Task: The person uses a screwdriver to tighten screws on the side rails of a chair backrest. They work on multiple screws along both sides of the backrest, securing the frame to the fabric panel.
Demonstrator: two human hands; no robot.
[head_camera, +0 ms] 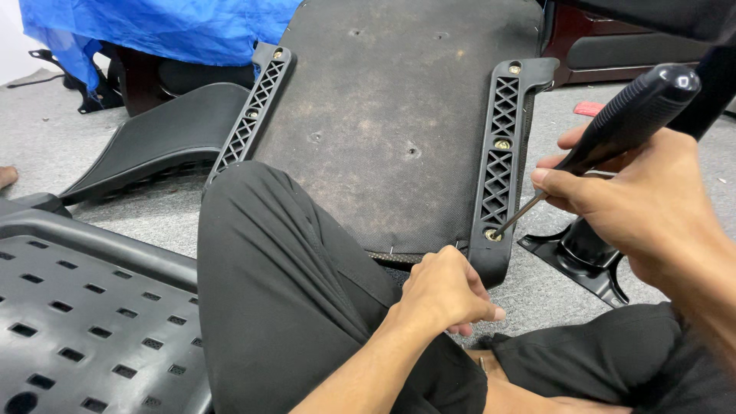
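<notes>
We note the right hand [629,199] closed around a screwdriver [613,130] with a black ribbed handle, the shaft running down and to the left; its tip sits at the lowest brass screw [493,234] of the right-hand latticed bracket [502,161]; that bracket lies along the right edge of an upturned chair seat base [383,115], which rests on grey carpet [46,138] and leans against our raised knee [276,261]

The left hand [445,291] is curled into a loose fist at the near edge of the seat base, just beside the bracket's lower end; it appears to brace the panel, though we cannot tell whether it grips anything

Two further screws show higher on the same bracket; a matching left-hand bracket [253,111] runs along the opposite edge

In our judgement, the shaft stands at a marked slant to the screw head; bringing the handle more nearly square above the screw would seat the tip better and lessen slipping; firm downward pressure should go with each turn; the bracing hand should stay clear of the line of the tip; the knee should hold the panel steady

Nearby lie a perforated black backrest panel [84,322], a curved black seat pan [161,138], a black metal mounting plate [583,257] and a blue sheet [153,27]
</notes>
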